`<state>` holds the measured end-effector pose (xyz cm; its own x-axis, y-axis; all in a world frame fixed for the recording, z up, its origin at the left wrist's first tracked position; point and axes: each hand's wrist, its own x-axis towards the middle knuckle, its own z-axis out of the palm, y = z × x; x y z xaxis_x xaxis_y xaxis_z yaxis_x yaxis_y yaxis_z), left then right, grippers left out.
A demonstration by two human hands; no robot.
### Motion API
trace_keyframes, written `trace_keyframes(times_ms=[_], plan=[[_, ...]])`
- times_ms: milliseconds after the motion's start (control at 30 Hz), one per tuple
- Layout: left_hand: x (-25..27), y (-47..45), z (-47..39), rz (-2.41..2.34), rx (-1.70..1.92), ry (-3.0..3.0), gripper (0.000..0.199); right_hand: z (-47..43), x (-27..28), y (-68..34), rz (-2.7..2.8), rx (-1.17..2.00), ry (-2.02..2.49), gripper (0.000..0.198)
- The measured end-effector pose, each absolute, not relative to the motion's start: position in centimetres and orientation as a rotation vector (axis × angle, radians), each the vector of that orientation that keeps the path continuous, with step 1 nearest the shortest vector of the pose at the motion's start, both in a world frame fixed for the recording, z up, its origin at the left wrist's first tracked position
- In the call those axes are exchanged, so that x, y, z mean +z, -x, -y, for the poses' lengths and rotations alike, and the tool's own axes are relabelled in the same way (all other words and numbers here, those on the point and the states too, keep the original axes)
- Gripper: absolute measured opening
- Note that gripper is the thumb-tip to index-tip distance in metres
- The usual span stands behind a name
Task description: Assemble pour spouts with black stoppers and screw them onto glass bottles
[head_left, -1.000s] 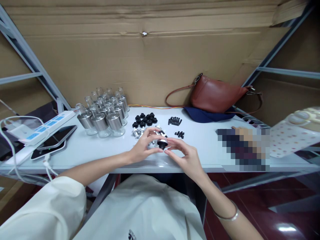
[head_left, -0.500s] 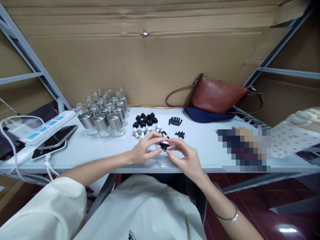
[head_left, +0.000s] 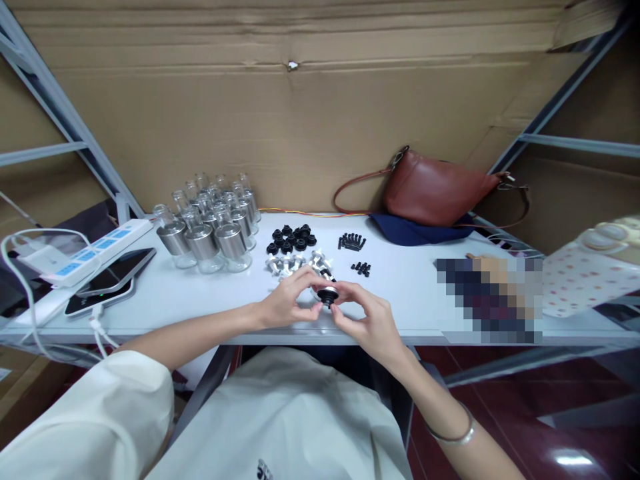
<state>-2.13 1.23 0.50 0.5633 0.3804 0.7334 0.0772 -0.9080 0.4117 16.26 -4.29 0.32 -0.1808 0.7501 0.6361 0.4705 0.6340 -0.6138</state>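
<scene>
Between my two hands, just above the front part of the table, is a silver-and-black bottle stopper (head_left: 327, 296) with a ridged black end facing me. My left hand (head_left: 290, 297) pinches it from the left with thumb and fingers. From the right, the fingertips of my right hand (head_left: 369, 316) close on it too. Fingers partly cover its far side. Right behind the hands lie several silver metal pourer tops (head_left: 286, 265), and beyond them a cluster of black ridged stopper pieces (head_left: 289, 240). Small black tubes (head_left: 352, 241) and short black caps (head_left: 361, 269) lie to their right.
Several glass bottles (head_left: 202, 247) with metal sleeves stand at the left. Farther left are a power strip (head_left: 103, 250) and phone-like devices (head_left: 113, 280) with cables. A brown bag (head_left: 435, 190) rests on a dark blue cloth item (head_left: 415, 230). A dotted bag (head_left: 590, 280) sits far right.
The stopper has tipped slightly, so more of its round black underside faces me. My fingers have shifted a little around it; the other things stay in place.
</scene>
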Motion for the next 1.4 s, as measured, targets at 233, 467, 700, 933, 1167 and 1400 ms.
trace_keyframes(times_ms=[233, 467, 700, 933, 1167, 1400], plan=[[0.3, 2.3, -1.2, -0.36, 1.17, -2.536, 0.032, 4.4, 0.3, -16.1, 1.87, 0.351, 0.984, 0.021], [0.4, 2.2, -1.2, -0.417, 1.159, -2.484, 0.029, 4.2, 0.1, -16.0, 1.805, 0.423, 0.942, 0.024], [1.0, 2.5, -1.1, -0.343, 1.112, -2.635, 0.018, 3.9, -0.2, -16.1, 1.728, 0.439, 0.9, 0.01], [4.8, 4.9, -3.1, -0.623, 1.757, -2.791, 0.022, 3.6, -0.1, -16.6, 1.776, 0.334, 0.841, 0.019], [7.9, 10.0, -5.0, -1.537, 1.98, -2.235, 0.032, 3.4, 0.3, -17.5, 1.682, 0.292, 0.891, 0.013], [5.7, 12.7, -7.5, -1.586, 1.698, -1.911, 0.055, 3.3, 0.5, -18.2, 1.702, 0.334, 0.926, 0.018]])
